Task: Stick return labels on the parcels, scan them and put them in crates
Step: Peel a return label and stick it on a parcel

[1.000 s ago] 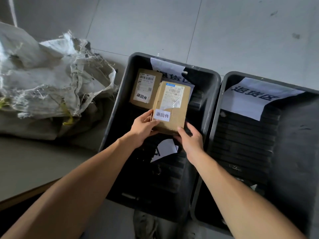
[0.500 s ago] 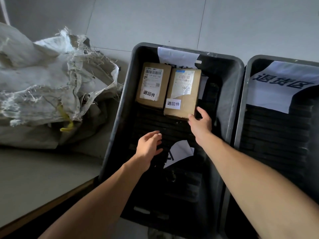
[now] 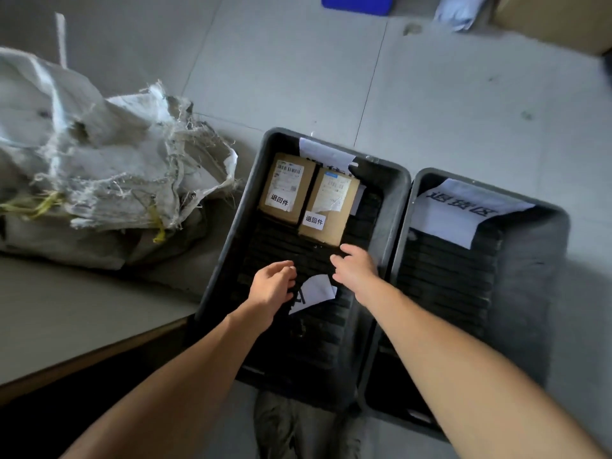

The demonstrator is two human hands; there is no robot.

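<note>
Frame centre: left hand (image 3: 273, 286) and right hand (image 3: 356, 271) hover empty over the left crate (image 3: 228, 260), fingers loosely apart. Right fingertips (image 3: 347, 249) sit just below the right parcel (image 3: 328, 207), not touching. It lies beside the left parcel (image 3: 287, 187) at the crate's far end.

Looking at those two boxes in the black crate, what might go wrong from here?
1. The right parcel lies slightly askew against the left parcel, so later parcels may pack unevenly.
2. A loose paper scrap lies on the left crate floor between the left hand and right hand; it might get buried or mistaken for a label.
3. The right crate holds no parcels, so everything may pile into one crate.
</note>
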